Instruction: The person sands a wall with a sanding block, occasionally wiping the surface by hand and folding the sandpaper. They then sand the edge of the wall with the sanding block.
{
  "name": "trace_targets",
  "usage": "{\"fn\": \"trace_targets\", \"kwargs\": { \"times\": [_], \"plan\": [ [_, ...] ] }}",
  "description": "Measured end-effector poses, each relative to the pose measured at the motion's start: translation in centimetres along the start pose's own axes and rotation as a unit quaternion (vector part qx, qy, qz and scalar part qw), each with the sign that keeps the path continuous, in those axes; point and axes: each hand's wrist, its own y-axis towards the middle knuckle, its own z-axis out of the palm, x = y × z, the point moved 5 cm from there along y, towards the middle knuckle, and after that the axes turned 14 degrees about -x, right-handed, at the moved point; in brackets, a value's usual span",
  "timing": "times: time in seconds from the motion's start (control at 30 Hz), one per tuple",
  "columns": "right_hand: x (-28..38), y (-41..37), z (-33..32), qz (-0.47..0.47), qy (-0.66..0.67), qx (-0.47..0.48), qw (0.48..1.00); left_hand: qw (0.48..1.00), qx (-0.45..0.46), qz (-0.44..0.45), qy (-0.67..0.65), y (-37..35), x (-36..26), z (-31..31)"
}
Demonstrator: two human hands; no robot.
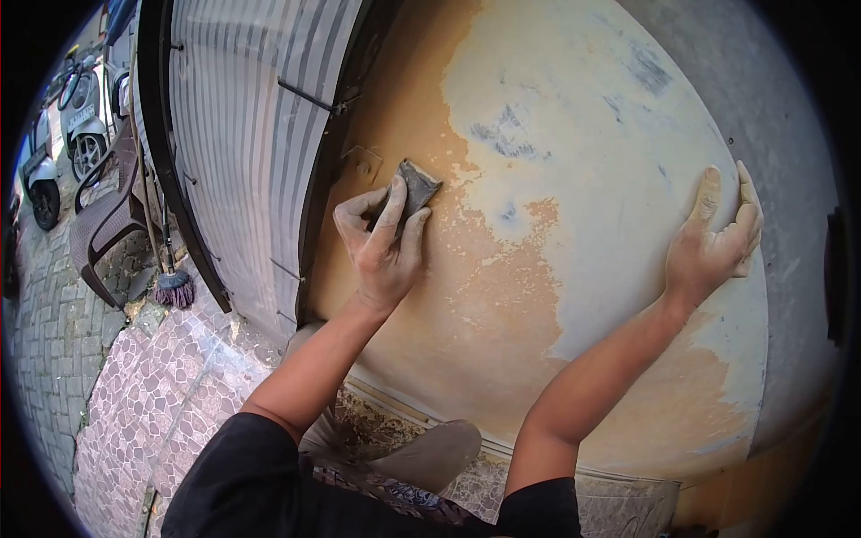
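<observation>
My left hand (pixel 386 242) pinches a folded piece of dark sandpaper (pixel 419 184) between thumb and fingers, against the tan side of a large curved panel (pixel 619 206). Pale dust coats the fingers of both hands. The panel's surface is patchy: tan at left and below, whitish over the middle and top, with a few grey-blue worn spots. At the panel's right edge rests my right hand (pixel 713 229), thumb raised and fingers spread over the rim. It holds nothing loose; some of its fingertips are hidden past the edge.
A striped sheet on a dark frame (pixel 251 108) stands close on the left, with thin ties sticking out. Further left are a brown plastic chair (pixel 112 215), a purple-bristled broom (pixel 174 289) and parked scooters (pixel 85 117). Patterned tiles (pixel 148 386) cover the floor.
</observation>
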Motion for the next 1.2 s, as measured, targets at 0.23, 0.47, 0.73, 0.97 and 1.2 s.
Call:
{"fn": "trace_targets", "kwargs": {
  "times": [0.23, 0.47, 0.73, 0.97, 1.2],
  "plan": [
    [0.4, 0.0, -0.2, -0.012, -0.042, 0.002, 0.999, 0.999, 0.026, -0.038, 0.015, -0.2, 0.3, -1.4],
    [0.0, 0.0, -0.1, 0.000, -0.002, 0.016, 1.000, 1.000, -0.018, -0.010, -0.001, -0.2, 1.6, -1.1],
    [0.1, 0.0, -0.1, 0.007, -0.017, 0.011, 1.000, 0.998, 0.020, -0.053, -0.002, 1.0, -0.1, -0.5],
    [0.1, 0.2, -0.1, 0.008, -0.001, 0.006, 1.000, 0.999, 0.007, 0.029, 0.017, -3.4, 2.3, -1.1],
    [0.0, -0.1, -0.1, 0.014, -0.020, 0.011, 1.000, 0.999, 0.035, 0.011, -0.027, 0.0, -1.8, 0.9]
  ]
}}
